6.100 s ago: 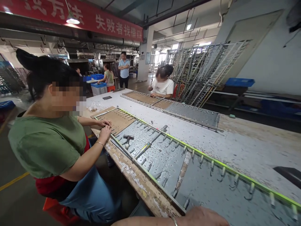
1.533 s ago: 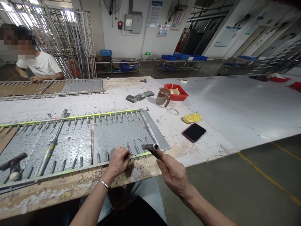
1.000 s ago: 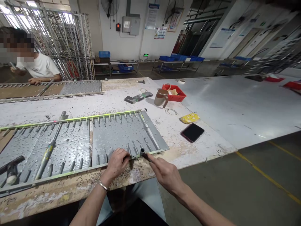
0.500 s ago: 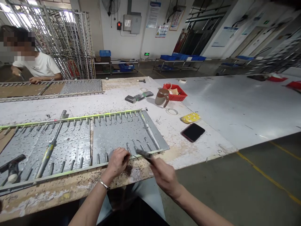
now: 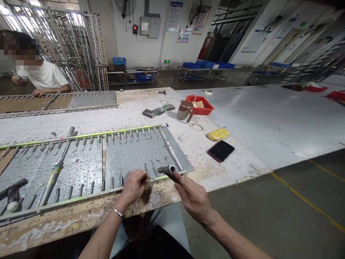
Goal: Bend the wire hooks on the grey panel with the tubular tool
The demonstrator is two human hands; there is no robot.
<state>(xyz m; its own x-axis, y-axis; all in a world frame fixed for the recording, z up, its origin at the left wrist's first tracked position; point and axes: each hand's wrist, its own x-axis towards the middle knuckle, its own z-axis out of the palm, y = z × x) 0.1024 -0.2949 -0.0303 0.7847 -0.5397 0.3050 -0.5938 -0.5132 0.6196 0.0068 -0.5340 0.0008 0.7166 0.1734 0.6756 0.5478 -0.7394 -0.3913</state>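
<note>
My right hand (image 5: 195, 198) is closed round the handle of a dark metal hammer (image 5: 167, 169), whose head is raised over the near right part of the rack frame (image 5: 176, 173). My left hand (image 5: 136, 185) is closed in a pinch at the near rail of that frame. What its fingertips hold is hidden. Thin wire hooks with grey sleeves (image 5: 121, 179) line both long rails, several on each side. A second hammer (image 5: 13, 194) with a pale end lies across the frame at the far left.
A phone (image 5: 221, 151), a yellow spotted object (image 5: 217, 134), a brown mug (image 5: 185, 110) and a red bin (image 5: 203, 106) stand right of the frame. Dark blocks (image 5: 158, 110) lie behind it. Across the table a co-worker (image 5: 51, 73) works at another frame (image 5: 93, 100).
My right hand has lifted the hammer and moved slightly right, turning its hollow end into view. My left hand stays at the rail. The co-worker's raised hand has gone up.
</note>
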